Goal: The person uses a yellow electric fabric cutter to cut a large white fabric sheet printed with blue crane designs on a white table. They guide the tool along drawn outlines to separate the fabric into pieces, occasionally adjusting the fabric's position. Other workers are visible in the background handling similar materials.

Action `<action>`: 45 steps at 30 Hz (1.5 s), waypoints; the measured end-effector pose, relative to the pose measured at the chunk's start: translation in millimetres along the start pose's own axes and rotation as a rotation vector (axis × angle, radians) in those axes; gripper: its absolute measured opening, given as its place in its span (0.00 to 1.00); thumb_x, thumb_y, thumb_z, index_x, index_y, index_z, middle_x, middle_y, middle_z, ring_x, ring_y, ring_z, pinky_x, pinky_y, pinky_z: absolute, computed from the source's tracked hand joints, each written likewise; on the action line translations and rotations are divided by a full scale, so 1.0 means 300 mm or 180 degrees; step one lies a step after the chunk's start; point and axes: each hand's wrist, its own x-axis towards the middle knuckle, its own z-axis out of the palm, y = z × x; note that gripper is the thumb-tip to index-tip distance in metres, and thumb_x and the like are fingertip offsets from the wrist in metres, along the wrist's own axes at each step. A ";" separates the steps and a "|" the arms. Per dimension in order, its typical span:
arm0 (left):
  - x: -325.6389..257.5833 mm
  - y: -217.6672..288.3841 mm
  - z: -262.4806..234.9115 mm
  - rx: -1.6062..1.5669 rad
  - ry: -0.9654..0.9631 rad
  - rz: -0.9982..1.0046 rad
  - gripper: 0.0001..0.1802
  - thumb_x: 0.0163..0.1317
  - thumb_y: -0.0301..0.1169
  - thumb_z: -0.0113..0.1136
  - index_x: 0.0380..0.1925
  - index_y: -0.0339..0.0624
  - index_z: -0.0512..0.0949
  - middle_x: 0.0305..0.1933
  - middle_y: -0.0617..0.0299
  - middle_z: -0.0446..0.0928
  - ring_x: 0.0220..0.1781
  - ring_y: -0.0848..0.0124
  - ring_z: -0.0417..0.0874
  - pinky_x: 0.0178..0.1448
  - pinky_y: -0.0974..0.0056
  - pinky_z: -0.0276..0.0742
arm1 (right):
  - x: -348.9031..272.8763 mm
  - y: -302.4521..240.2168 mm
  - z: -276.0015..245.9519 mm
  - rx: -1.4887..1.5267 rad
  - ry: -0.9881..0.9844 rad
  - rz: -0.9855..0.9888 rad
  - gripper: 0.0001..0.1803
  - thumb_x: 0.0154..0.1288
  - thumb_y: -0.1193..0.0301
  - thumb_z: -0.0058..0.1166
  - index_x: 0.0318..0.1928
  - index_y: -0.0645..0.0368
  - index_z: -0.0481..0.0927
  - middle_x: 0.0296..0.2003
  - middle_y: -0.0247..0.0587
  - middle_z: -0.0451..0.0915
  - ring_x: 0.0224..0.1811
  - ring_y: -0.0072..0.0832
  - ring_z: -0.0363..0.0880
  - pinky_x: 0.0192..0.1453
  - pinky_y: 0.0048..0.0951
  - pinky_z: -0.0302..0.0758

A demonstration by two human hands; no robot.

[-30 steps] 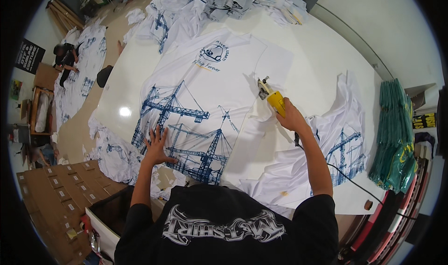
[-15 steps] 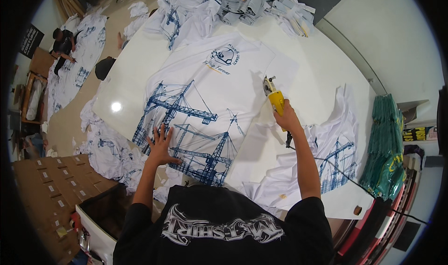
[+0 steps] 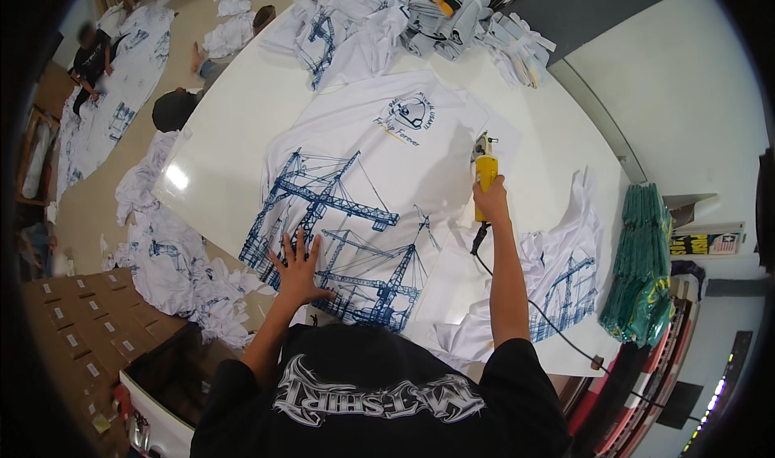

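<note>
A white fabric panel (image 3: 347, 151) printed with blue cranes and a round emblem lies spread on the white table (image 3: 242, 95). Flat on its lower left print rests my left hand (image 3: 298, 272), fingers spread. My right hand (image 3: 494, 199) is wrapped round a yellow electric rotary cloth cutter (image 3: 486, 170), its metal head pointing away from me at the panel's right edge. From the cutter's rear a black cord (image 3: 525, 298) runs down to the right. Whether the blade touches the cloth cannot be made out.
Crumpled printed cloth (image 3: 565, 272) lies right of the panel. At the far edge are white cloth (image 3: 347, 30) and grey folded garments (image 3: 444, 22). Green packed garments (image 3: 638, 264) hang at right. Cardboard boxes (image 3: 89, 321) stand lower left; a person (image 3: 93, 58) sits on the floor beyond.
The cutter has turned from a leftward slant to nearly straight away from me, still in my right hand. My left hand stays on the same print. The whole view has shifted slightly.
</note>
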 end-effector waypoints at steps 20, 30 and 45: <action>0.016 -0.018 -0.023 -0.0136 -0.0175 0.0052 0.85 0.28 0.65 0.86 0.85 0.54 0.45 0.89 0.41 0.31 0.87 0.30 0.25 0.73 0.10 0.24 | 0.424 -0.124 0.041 -0.0133 0.0363 0.0902 0.44 0.61 0.54 0.62 0.62 0.79 0.61 0.56 0.77 0.79 0.57 0.62 0.84 0.60 0.50 0.85; 0.025 -0.051 -0.019 0.0097 -0.0155 0.0111 0.85 0.25 0.69 0.83 0.85 0.59 0.47 0.89 0.43 0.33 0.87 0.32 0.26 0.73 0.11 0.26 | 0.706 0.044 0.007 0.0049 0.0754 0.1145 0.48 0.61 0.50 0.66 0.65 0.78 0.61 0.58 0.72 0.79 0.57 0.57 0.85 0.57 0.47 0.86; 0.344 -0.322 -0.447 0.1148 0.0726 -0.0234 0.73 0.44 0.43 0.85 0.86 0.57 0.46 0.88 0.43 0.45 0.87 0.35 0.44 0.81 0.23 0.45 | -0.933 0.384 0.032 0.1912 0.1069 0.0963 0.27 0.72 0.66 0.59 0.63 0.68 0.68 0.47 0.50 0.82 0.45 0.38 0.83 0.51 0.39 0.81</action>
